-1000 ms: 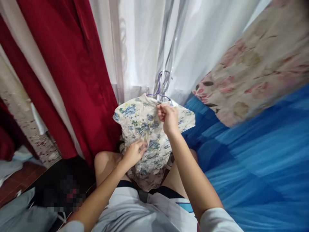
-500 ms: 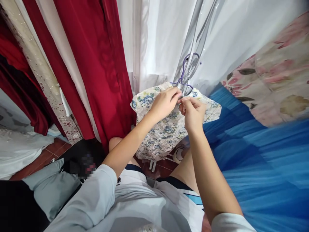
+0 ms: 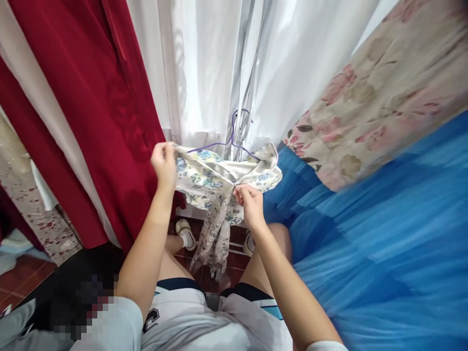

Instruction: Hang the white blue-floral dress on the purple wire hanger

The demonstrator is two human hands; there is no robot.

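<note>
A cream floral garment [image 3: 197,178] with blue flowers, perhaps a blouse or dress, hangs in front of me, its lower part bunched and dangling between my knees. My left hand [image 3: 164,163] is closed on its left shoulder edge, pulling the cloth out sideways. Fingers of my right hand [image 3: 250,200] pinch the fabric at the front of the neckline. A purple hanger [image 3: 231,136] pokes up through the neck, its right arm running to the other shoulder. The pinched cloth's exact detail is hidden by my fingertips.
Dark red drapes [image 3: 109,97] hang on the left and white curtains [image 3: 204,73] behind the hanger. To the right are a pink-flowered fabric [image 3: 351,122] and blue tulle [image 3: 395,234]. Another person's sleeve [image 3: 18,317] shows at lower left. Tiled floor [image 3: 236,261] lies below.
My hands have moved apart: the left went out to the garment's left shoulder, drawing it taut, while the right stayed at the neckline. The garment now hangs narrower and bunched. The view swung right.
</note>
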